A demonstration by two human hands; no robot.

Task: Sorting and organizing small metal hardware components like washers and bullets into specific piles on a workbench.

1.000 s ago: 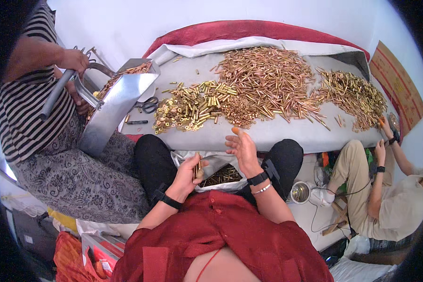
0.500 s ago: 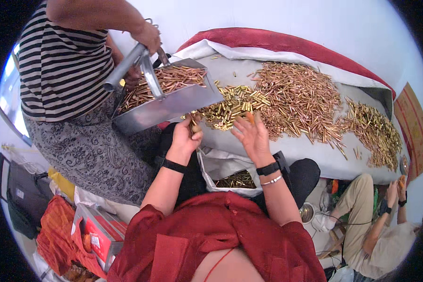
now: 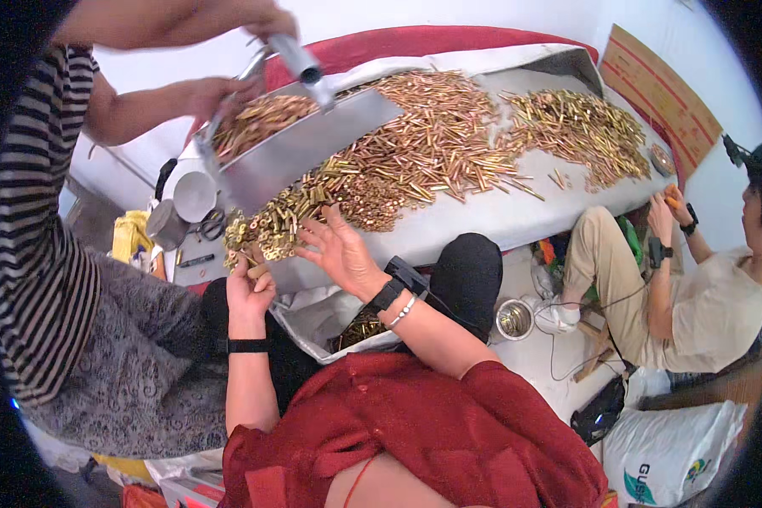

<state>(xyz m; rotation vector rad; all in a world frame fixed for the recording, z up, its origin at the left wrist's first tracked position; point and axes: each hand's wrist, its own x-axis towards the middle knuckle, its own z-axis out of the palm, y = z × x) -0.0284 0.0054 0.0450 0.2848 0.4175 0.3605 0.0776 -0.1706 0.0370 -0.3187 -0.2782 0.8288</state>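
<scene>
My left hand (image 3: 251,292) is at the near left edge of a heap of small gold-coloured metal sleeves and rings (image 3: 267,233). Its fingers are curled, and what they hold is too small to make out. Beside that heap, my right hand (image 3: 345,258) is open with fingers spread, its fingertips near the sleeves. Above both hands hangs a metal scoop pan (image 3: 322,135) full of copper-coloured rods, tilted and blurred, gripped by a co-worker in a striped top (image 3: 55,229). Beyond lies a large pile of copper-coloured rods (image 3: 449,135). A white bag (image 3: 300,317) with metal pieces inside sits below my hands.
Another rod pile (image 3: 576,131) lies farther right on the grey covering (image 3: 457,222). A seated person (image 3: 703,305) works at the right edge. Near my knee stands a steel cup (image 3: 514,320); a filled white sack (image 3: 673,449) lies lower right. Cardboard (image 3: 660,89) leans behind.
My view has swung rightward, bringing more of the seated person and the white sack in. The scoop pan has tilted, and the co-worker's hands have shifted on it. My right hand remains open.
</scene>
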